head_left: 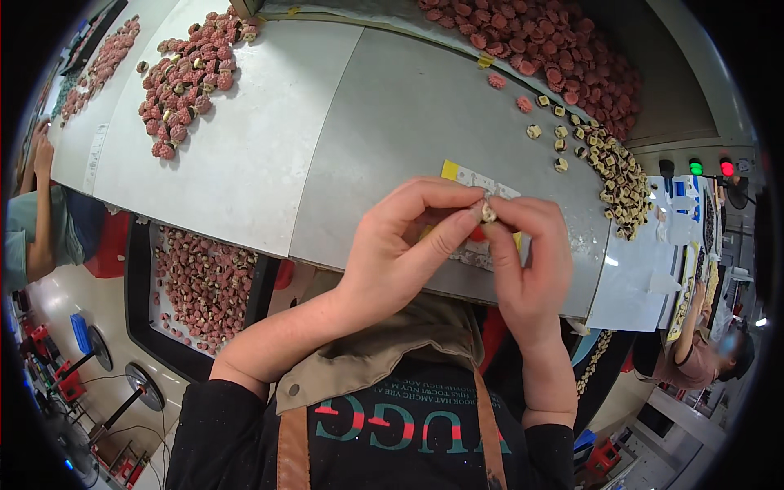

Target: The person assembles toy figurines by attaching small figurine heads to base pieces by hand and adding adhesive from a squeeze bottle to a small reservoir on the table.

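Close together over the grey worktable [392, 106], my left hand [388, 237] and my right hand [531, 265] pinch one small cream-coloured piece [488, 214] between thumbs and fingertips. Fingers hide most of it, so its full shape cannot be made out. Just below the fingertips, a bit of something red [478, 234] shows. Under both hands lies a flat whitish card with yellow edges [449, 170], partly covered. To the right is a heap of small cream-and-dark-brown pieces [625, 184], with several strays beside it. Two loose red scalloped caps [523, 104] lie nearby.
Many red scalloped caps [563, 49] fill a bin at the far right. Bumpy red pieces [184, 94] are heaped at the far left; more fill a black-rimmed tray [140, 306] below the table's front edge. Other people [37, 220] work at left and right [690, 359].
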`<action>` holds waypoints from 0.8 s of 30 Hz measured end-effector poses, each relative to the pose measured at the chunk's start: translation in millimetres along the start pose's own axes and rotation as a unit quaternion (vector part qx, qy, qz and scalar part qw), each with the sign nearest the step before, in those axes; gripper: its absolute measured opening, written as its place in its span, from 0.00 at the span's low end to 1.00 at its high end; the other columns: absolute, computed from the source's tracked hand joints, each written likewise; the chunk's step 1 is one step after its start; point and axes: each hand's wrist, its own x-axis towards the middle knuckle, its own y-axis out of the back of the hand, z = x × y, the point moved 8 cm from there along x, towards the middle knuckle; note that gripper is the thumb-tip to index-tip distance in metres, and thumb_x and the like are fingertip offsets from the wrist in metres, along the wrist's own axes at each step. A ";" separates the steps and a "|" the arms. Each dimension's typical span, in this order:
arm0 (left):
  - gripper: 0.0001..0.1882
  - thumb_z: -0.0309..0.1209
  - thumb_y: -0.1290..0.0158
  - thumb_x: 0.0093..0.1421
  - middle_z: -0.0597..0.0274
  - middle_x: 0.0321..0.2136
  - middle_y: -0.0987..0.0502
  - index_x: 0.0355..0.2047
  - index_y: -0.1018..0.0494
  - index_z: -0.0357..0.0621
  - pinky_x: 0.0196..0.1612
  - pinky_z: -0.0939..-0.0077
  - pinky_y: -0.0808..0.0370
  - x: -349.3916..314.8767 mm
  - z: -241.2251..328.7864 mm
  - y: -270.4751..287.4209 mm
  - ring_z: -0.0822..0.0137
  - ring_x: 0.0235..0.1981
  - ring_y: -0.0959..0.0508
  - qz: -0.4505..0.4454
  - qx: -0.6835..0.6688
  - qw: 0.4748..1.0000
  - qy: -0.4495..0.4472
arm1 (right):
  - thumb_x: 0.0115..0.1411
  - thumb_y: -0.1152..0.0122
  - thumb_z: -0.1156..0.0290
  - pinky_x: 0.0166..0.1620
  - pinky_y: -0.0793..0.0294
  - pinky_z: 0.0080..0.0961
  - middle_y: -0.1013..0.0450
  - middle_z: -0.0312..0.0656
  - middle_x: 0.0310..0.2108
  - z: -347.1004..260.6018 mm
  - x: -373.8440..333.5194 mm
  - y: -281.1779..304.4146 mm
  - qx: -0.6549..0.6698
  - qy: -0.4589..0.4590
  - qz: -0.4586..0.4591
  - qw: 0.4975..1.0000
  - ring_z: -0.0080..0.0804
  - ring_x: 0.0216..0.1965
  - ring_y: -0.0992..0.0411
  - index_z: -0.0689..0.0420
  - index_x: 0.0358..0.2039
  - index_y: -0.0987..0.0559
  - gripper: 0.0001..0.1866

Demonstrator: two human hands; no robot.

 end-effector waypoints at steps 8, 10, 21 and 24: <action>0.17 0.26 0.49 0.66 0.57 0.41 0.23 0.53 0.34 0.34 0.47 0.79 0.25 0.9 -7.5 -2.4 0.73 0.43 0.23 -0.041 -0.061 0.991 0.111 | 0.51 0.33 0.80 0.39 0.27 0.28 0.28 0.40 0.38 -5.1 4.7 9.4 -0.038 0.012 -0.009 0.999 0.37 0.41 0.29 0.57 0.42 0.23 0.16; 0.19 0.27 0.48 0.65 0.57 0.41 0.23 0.55 0.36 0.34 0.47 0.79 0.25 -2.0 -7.5 -5.7 0.73 0.43 0.23 -0.044 -0.064 0.991 0.106 | 0.50 0.32 0.77 0.44 0.28 0.30 0.30 0.44 0.43 -6.1 3.0 -1.5 -0.005 0.041 -0.084 0.996 0.38 0.42 0.30 0.59 0.42 0.23 0.18; 0.25 0.20 0.43 0.59 0.58 0.43 0.24 0.55 0.37 0.38 0.48 0.76 0.24 -5.9 -1.5 -13.2 0.72 0.44 0.23 -0.079 0.196 0.976 -0.060 | 0.40 0.32 0.82 0.38 0.29 0.30 0.27 0.38 0.37 1.3 -8.4 0.0 -0.065 0.092 -0.020 0.993 0.37 0.38 0.29 0.56 0.39 0.22 0.21; 0.23 0.20 0.44 0.60 0.58 0.43 0.24 0.54 0.36 0.37 0.48 0.77 0.24 -5.7 -1.3 -13.5 0.72 0.44 0.22 -0.072 0.199 0.975 -0.063 | 0.40 0.33 0.83 0.39 0.28 0.30 0.27 0.38 0.37 2.4 -11.4 -0.6 -0.070 0.098 -0.007 0.993 0.38 0.37 0.29 0.57 0.39 0.21 0.21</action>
